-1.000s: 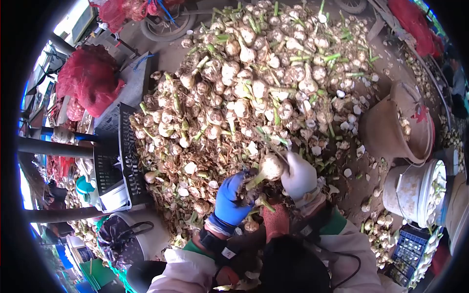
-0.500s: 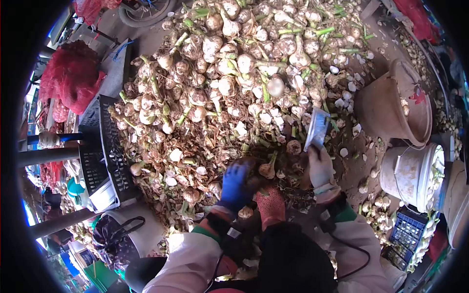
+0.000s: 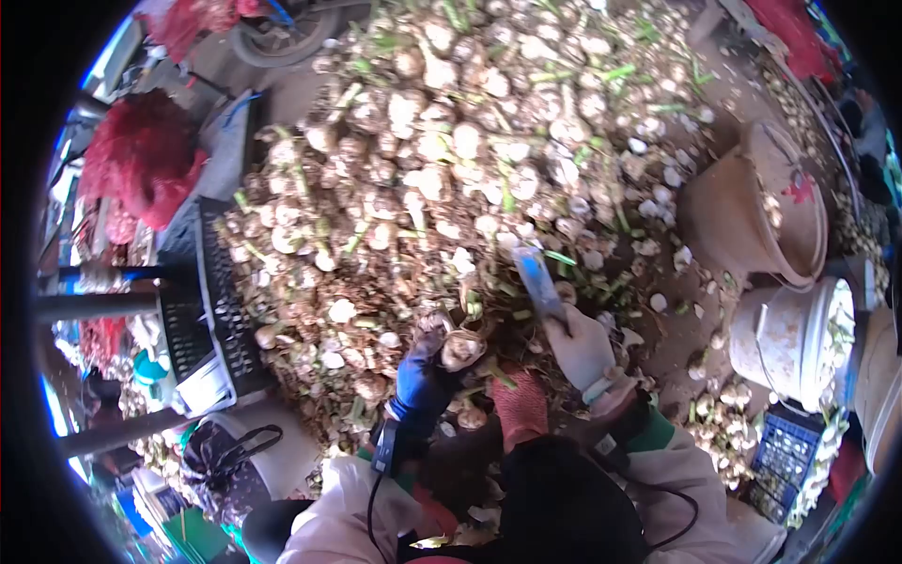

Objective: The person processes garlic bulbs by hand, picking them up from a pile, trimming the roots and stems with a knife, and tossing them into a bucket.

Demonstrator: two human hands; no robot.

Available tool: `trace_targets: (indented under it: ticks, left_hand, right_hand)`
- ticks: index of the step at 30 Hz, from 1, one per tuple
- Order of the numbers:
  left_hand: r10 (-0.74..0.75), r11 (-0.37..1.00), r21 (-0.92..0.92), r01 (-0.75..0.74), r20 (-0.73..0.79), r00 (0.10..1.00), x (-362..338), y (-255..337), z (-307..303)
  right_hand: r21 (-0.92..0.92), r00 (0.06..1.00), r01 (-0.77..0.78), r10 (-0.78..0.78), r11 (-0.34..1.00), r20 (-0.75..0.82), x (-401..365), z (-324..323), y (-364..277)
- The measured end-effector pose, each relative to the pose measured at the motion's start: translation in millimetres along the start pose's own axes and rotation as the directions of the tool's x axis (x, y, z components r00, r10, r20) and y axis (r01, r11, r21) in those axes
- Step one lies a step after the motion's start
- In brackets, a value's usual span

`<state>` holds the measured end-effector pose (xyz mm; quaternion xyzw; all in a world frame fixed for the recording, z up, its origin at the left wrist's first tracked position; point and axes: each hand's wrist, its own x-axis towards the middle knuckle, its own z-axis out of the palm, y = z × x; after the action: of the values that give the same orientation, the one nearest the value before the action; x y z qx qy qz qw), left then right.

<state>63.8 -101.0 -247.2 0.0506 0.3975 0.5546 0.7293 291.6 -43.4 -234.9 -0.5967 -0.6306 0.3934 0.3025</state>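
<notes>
While our left hand (image 3: 423, 378), in its blue glove, is curled round a bulb (image 3: 462, 349) at the near edge of the pile (image 3: 432, 188), our right hand (image 3: 581, 350), in a white glove, is closed on the lower end of a blade (image 3: 537, 280) farther right along that same edge. What matters most is how these two lie: the bulb sits to the left of our right hand and nearer to us than the blade's free end, with part of the pile showing between them, so bulb and blade are apart. The blade's long axis runs forward and somewhat left, pointing over the pile and past the bulb rather than at it. The bulb is blurred, a pale rounded side facing up, and we cannot tell which way its stem runs. Our left hand is plainly the nearer, its fingers wrapped about the bulb; our right shows no gap around what it grips. Left of the pile stands a black crate (image 3: 232, 324); to the pile's right are a brown bucket (image 3: 728, 221) and, nearer us, a white bucket (image 3: 770, 343).
</notes>
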Motion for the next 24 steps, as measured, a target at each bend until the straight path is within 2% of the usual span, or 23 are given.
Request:
trace_targets:
  ticks: [1, 3, 4, 5, 7, 8, 9, 11, 12, 13, 14, 15, 16, 17, 18, 19, 20, 21, 22, 23, 24]
  left_hand:
    - [0.013, 0.986, -0.167, -0.018, -0.032, 0.999, -7.4, 9.3, 7.8]
    - [0.132, 0.989, -0.044, -0.143, -0.195, 0.972, -14.6, 10.5, 6.8]
    - [0.144, 0.990, 0.025, -0.142, -0.071, 0.987, -8.7, 5.9, -17.2]
    - [0.219, 0.943, 0.246, -0.223, 0.042, 0.975, -8.1, 8.1, -19.6]
    - [0.354, 0.805, 0.484, -0.344, 0.073, 0.932, -9.7, 22.7, -1.0]
    - [0.412, 0.743, 0.553, -0.377, 0.067, 0.909, -14.1, 32.7, 16.0]
    - [0.466, 0.677, 0.617, -0.401, 0.062, 0.883, -19.3, 39.8, 30.6]
    - [0.442, 0.648, 0.661, -0.379, 0.080, 0.894, -25.1, 46.6, 34.8]
    - [0.435, 0.598, 0.681, -0.422, 0.166, 0.885, -25.4, 47.1, 31.8]
    - [0.428, 0.567, 0.731, -0.380, 0.133, 0.894, -26.6, 46.1, 37.0]
    - [0.431, 0.426, 0.832, -0.356, 0.159, 0.888, -26.2, 46.2, 30.8]
    - [0.426, 0.277, 0.906, -0.320, 0.183, 0.886, -25.5, 45.0, 23.2]
    - [0.385, 0.603, 0.738, -0.301, 0.061, 0.921, -23.8, 42.2, 22.5]
    - [0.484, 0.260, 0.910, -0.324, 0.168, 0.859, -20.8, 44.0, 26.2]
    - [0.401, 0.440, 0.860, -0.257, 0.067, 0.914, -6.6, 27.4, 14.6]
    - [0.305, 0.595, 0.784, -0.180, -0.013, 0.952, 7.5, 8.2, 6.1]
    - [0.106, 0.183, 0.971, -0.152, 0.134, 0.985, -2.6, 0.7, 43.0]
    - [-0.027, 0.007, 0.877, -0.480, 0.480, 0.877, -5.0, -33.1, 53.2]
    - [-0.211, -0.106, 0.649, -0.754, 0.726, 0.655, -12.6, -58.4, 53.2]
    - [-0.208, -0.095, 0.656, -0.749, 0.723, 0.659, 0.4, -55.7, 53.0]
    - [-0.007, -0.155, 0.734, -0.661, 0.669, 0.744, 26.5, -44.8, 56.8]
  right_hand:
    - [0.075, 0.997, 0.080, -0.081, 0.994, 0.004, 11.4, 15.5, -8.7]
    - [0.033, 0.985, 0.131, -0.134, 0.991, 0.105, 29.1, 33.7, -36.0]
    - [-0.105, 0.959, 0.275, -0.265, 0.956, 0.098, 35.6, 34.6, -50.4]
    - [-0.118, 0.930, 0.367, -0.365, 0.923, 0.038, 39.1, 33.2, -71.1]
    - [-0.122, 0.884, 0.464, -0.468, 0.877, -0.003, 43.7, 27.0, -104.1]
    - [-0.026, 0.871, 0.490, -0.491, 0.871, -0.007, 39.7, 19.0, -124.0]
    - [-0.073, 0.812, 0.580, -0.583, 0.811, -0.033, 34.6, 16.2, -130.8]
    - [-0.267, 0.756, 0.651, -0.638, 0.711, 0.146, 24.7, 5.0, -133.7]
    - [-0.301, 0.746, 0.664, -0.634, 0.684, 0.204, 25.2, 6.7, -116.2]
    - [-0.356, 0.776, 0.630, -0.578, 0.690, 0.252, 28.2, 15.5, -80.9]
    - [-0.431, 0.881, 0.472, -0.390, 0.769, 0.268, 31.1, 16.7, -41.4]
    - [-0.508, 0.947, 0.297, -0.180, 0.808, 0.267, 31.6, 10.4, -12.1]
    - [-0.347, 0.982, 0.151, -0.102, 0.926, 0.156, 28.7, -2.2, -5.8]
    - [-0.160, 0.998, -0.004, 0.014, 0.987, 0.063, 20.9, -16.4, -4.5]
    - [-0.050, 0.999, 0.047, -0.048, 0.998, -0.013, 17.2, -28.8, -7.0]
    - [0.044, 0.996, -0.093, 0.093, 0.995, -0.008, 16.9, -40.6, -15.9]
    - [0.099, 0.992, -0.113, 0.118, 0.989, -0.050, 20.0, -47.0, -14.4]
    - [0.156, 0.986, -0.130, 0.144, 0.979, -0.081, 22.3, -53.7, -10.6]
    - [0.150, 0.978, -0.161, 0.178, 0.975, -0.105, 25.2, -59.8, -8.2]
    - [0.141, 0.971, -0.184, 0.202, 0.973, -0.129, 29.9, -66.4, -7.5]
    - [0.138, 0.939, -0.316, 0.330, 0.939, -0.095, 31.6, -71.5, -10.7]
